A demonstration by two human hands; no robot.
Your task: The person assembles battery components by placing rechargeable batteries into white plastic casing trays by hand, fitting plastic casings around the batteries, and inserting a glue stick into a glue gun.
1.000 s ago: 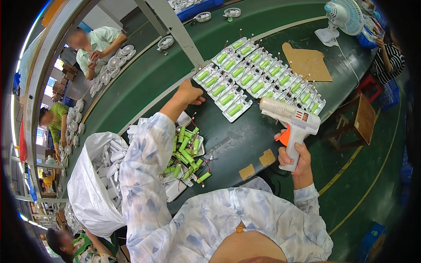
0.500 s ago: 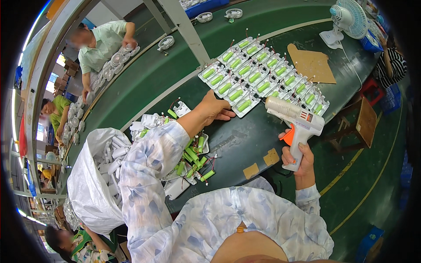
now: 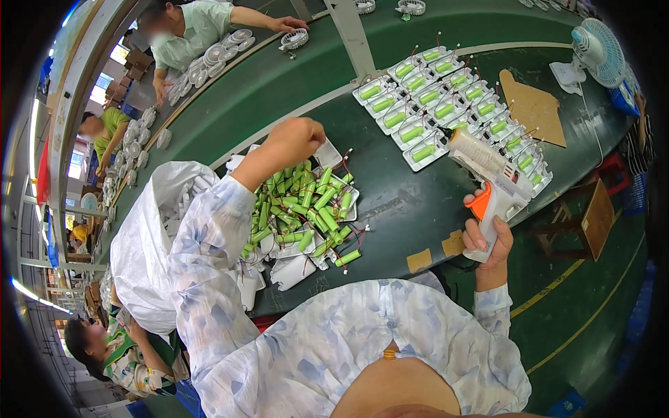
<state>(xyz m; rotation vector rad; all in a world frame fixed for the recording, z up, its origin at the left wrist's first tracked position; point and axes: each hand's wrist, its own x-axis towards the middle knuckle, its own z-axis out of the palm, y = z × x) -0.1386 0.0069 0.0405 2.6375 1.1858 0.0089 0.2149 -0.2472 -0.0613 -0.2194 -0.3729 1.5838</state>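
My right hand (image 3: 491,240) grips a white hot glue gun (image 3: 503,187) by its handle, with fingers near the orange trigger and the nozzle pointing toward the filled shells. My left hand (image 3: 296,145) is over the far side of a heap of green battery cells (image 3: 306,198) with thin wires. Its fingers are curled, and whatever they hold, if anything, is hidden. A white plastic shell (image 3: 327,155) shows just beside it. Farther right, rows of white shells (image 3: 418,155), each with a green cell inside, lie side by side on the dark table.
A white sack (image 3: 143,244) of white plastic parts stands at the left. Cardboard (image 3: 533,111) and a desk fan (image 3: 596,52) are at the far right. A wooden stool (image 3: 592,219) stands beside the table. Across the green belt (image 3: 279,83), a person reaches toward a round fan part (image 3: 294,39).
My left hand has left the nearest shell in the rows and moved left over the battery heap. The glue gun stays in my right hand. The person opposite has stretched an arm over the belt.
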